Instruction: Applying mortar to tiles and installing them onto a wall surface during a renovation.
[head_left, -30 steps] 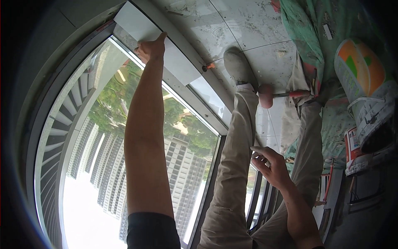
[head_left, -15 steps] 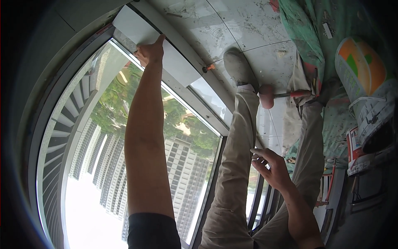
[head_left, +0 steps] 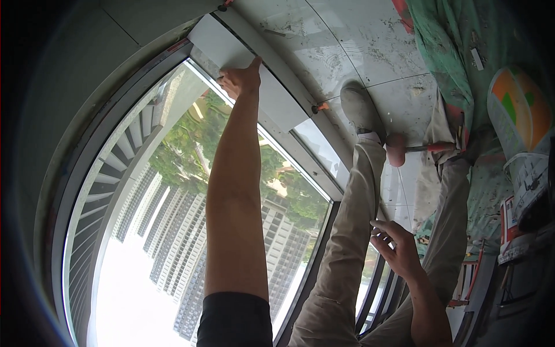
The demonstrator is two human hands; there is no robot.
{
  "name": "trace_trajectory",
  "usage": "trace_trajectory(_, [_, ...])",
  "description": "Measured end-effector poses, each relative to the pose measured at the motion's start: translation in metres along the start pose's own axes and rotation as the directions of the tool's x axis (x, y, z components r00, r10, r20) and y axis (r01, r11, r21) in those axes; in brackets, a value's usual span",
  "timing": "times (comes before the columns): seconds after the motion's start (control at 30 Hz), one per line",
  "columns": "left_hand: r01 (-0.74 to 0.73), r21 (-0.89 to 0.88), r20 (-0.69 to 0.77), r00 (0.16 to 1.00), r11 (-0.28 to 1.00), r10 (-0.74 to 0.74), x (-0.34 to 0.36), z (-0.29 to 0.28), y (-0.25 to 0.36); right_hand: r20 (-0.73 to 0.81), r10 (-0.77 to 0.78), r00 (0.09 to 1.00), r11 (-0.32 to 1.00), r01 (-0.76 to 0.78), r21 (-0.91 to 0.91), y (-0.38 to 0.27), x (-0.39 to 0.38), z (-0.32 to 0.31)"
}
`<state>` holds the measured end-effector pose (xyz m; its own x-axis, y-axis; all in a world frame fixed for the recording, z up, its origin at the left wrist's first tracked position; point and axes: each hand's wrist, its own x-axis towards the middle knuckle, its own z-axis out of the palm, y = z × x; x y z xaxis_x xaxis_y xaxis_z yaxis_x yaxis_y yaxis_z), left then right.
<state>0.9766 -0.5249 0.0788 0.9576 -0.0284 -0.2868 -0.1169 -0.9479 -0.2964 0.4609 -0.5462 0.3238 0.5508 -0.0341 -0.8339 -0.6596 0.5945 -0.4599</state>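
Along the window ledge, a pale panel is gripped across its width by the left hand, the thumb set at the floor-side edge and the fingers bent at the window-side edge. The long axis is lined up with the ledge; the far end is pointed to the upper left of the view, the near end to the lower right, toward the shins. Part of the panel is covered by the hand and wrist. The right hand is held before the legs, its fingers loosely curled and parted.

Just beside the near end, an orange-and-black clip is set at the ledge's floor side, and the floor next to it is taken up by the left shoe. Farther right, a red-headed mallet is seen between the feet, its handle pointed right. Beyond, a green cloth is spread near a white-and-orange bucket.
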Motion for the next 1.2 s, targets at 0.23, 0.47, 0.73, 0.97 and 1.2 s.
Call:
trace_trajectory(0.23, [-0.034,0.038,-0.016,0.999,0.999,0.035,0.011,0.01,-0.006,-0.011,0.003,1.0,1.0,-0.003,0.005,0.001,0.0,-0.002])
trace_trajectory(0.47, [-0.051,0.052,-0.028,0.998,0.997,0.053,0.028,0.028,-0.017,0.008,0.006,1.0,1.0,-0.006,0.0,0.001,0.001,-0.003])
trace_trajectory(0.73, [-0.1,-0.008,-0.057,0.993,0.995,0.099,0.032,0.035,-0.025,0.007,0.011,1.0,0.999,-0.011,0.031,0.002,0.002,-0.004])
trace_trajectory(0.97, [-0.109,-0.017,-0.065,0.992,0.994,0.108,0.028,0.037,-0.027,0.0,0.012,1.0,1.0,-0.012,0.023,0.003,0.004,-0.003])
trace_trajectory(1.2, [-0.107,0.007,-0.081,0.991,0.994,0.107,0.027,0.038,-0.027,-0.009,0.025,1.0,0.999,-0.025,0.044,-0.001,0.005,-0.005])
